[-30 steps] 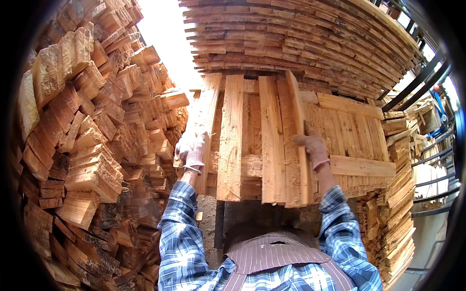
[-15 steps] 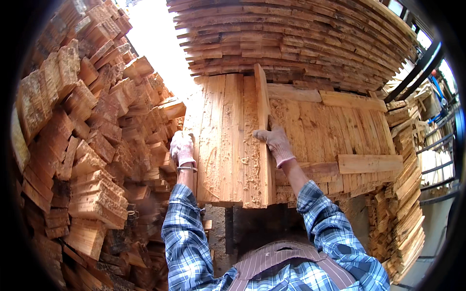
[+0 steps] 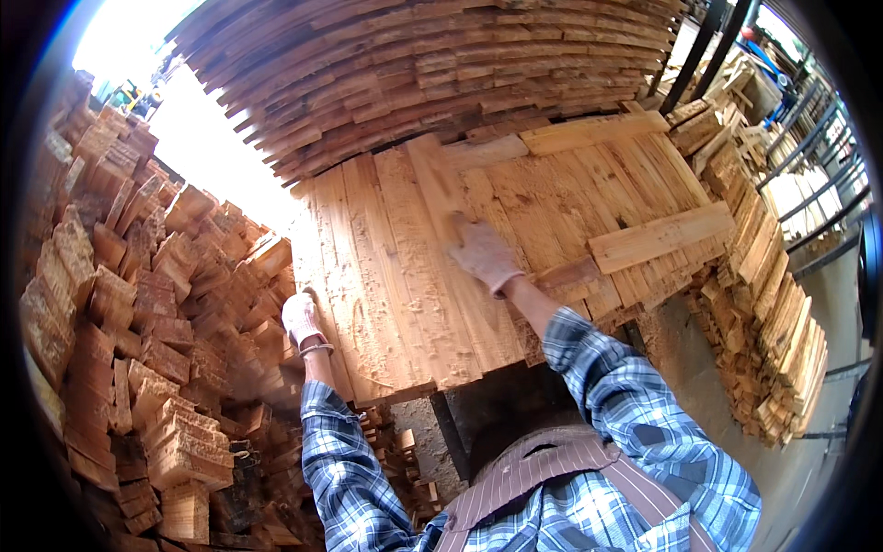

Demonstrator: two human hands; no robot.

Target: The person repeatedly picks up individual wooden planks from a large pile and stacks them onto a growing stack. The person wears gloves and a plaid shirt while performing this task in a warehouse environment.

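Long planed boards (image 3: 354,267) lie side by side, dusted with shavings, on the work surface in front of me. My left hand (image 3: 302,320), in a pale knitted glove, is closed round the outer left edge of this row. My right hand (image 3: 486,256), also gloved, is against a board (image 3: 432,179) at the row's right side. That board now lies nearly flat and is blurred by motion. The right fingertips are smeared too, so their grip is unclear.
More boards (image 3: 570,198) with shavings extend to the right, with loose crosswise planks (image 3: 662,237) on them. A tall lumber stack (image 3: 441,74) stands behind. Piled wood blocks (image 3: 184,350) crowd the left. Stacked wood (image 3: 768,340) and dark metal bars (image 3: 800,143) are at right.
The board that stood on edge under my right hand has tipped down onto the others. My left hand still holds the left edge. The whole view has turned and shifted.
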